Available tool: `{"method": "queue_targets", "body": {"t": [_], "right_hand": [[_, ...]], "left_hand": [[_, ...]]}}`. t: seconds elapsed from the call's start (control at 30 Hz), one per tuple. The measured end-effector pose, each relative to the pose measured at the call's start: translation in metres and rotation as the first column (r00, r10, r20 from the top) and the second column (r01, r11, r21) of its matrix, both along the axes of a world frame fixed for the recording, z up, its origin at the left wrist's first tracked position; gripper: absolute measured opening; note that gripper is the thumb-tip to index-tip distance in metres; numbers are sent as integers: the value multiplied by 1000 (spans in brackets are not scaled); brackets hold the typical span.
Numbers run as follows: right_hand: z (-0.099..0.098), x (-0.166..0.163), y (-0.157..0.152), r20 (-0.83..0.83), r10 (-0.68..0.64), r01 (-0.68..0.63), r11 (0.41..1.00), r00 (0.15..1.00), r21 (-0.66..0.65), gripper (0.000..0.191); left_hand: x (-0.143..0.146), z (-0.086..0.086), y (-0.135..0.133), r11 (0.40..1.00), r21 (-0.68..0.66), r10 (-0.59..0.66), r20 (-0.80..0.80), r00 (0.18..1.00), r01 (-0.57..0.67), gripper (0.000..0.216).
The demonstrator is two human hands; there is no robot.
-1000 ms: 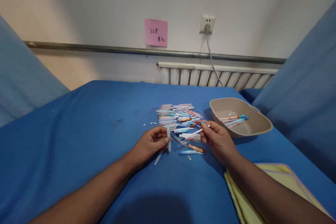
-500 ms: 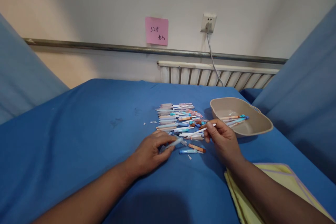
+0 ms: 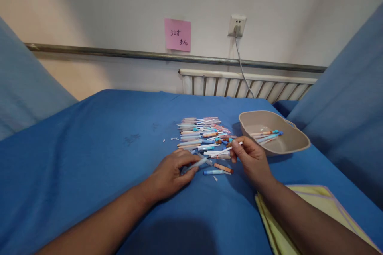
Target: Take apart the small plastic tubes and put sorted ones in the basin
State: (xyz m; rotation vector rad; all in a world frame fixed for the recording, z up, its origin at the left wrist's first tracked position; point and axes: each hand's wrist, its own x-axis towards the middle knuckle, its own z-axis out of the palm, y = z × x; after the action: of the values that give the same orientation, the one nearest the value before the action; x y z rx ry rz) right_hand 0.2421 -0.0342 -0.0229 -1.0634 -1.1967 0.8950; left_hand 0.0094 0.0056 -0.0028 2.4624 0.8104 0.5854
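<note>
My left hand (image 3: 176,170) pinches a pale blue pen barrel (image 3: 199,163) between thumb and fingers, its open end pointing right. In my right hand (image 3: 249,155) is a thin white pen refill (image 3: 222,152), slanting down to the left. The refill's dark tip meets the barrel's open end; how far inside it reaches I cannot tell. Just beyond both hands lies a pile of pen parts (image 3: 197,132): barrels, white refills and coloured pieces. A blue pen piece (image 3: 213,172) and an orange-brown one (image 3: 224,167) lie nearer to me, beside a small white tip (image 3: 215,178).
A beige bin (image 3: 273,117) with several pens (image 3: 267,137) in it stands to the right. A folded yellow cloth (image 3: 314,207) lies partly under my right forearm. Small white tips (image 3: 174,139) rest left of the pile on the blue sheet (image 3: 89,159).
The refill in my right hand has moved slightly down and left, so its tip now meets the barrel. My left hand has stayed almost still.
</note>
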Motion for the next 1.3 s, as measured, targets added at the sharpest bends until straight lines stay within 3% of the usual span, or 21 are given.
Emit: {"method": "queue_targets", "body": {"t": [0.23,0.4,0.53,0.77,0.87,1.03,1.17,1.3], "right_hand": [[-5,-7,-7,225,121,-125,992,967,2,25],[-8,-12,-10,430,320,-358,934,844,7,29],[-9,-16,-11,421,350,-378,926,837,-19,33],[-5,-16,-13,451,365,-388,921,814,-45,34],[-7,-16,-12,384,371,-378,924,846,-60,34],[-9,-11,-6,192,267,-259,964,944,-63,32],[-13,-4,-1,137,209,-196,975,968,-101,29],[-17,-1,0,309,221,-197,974,925,-108,20]], "left_hand": [[1,1,-3,1000,-21,2,25,1000,-2,23],[6,2,-9,975,-212,-48,89,995,66,21],[10,3,-13,915,-394,-25,141,990,79,19],[11,0,-13,759,-632,-22,217,976,158,20],[10,-3,-11,679,-719,43,244,969,151,22],[2,-7,0,593,-800,231,275,933,89,24],[-6,-4,10,609,-793,413,350,841,30,23],[-14,2,18,633,-774,508,416,754,1,20]]}}
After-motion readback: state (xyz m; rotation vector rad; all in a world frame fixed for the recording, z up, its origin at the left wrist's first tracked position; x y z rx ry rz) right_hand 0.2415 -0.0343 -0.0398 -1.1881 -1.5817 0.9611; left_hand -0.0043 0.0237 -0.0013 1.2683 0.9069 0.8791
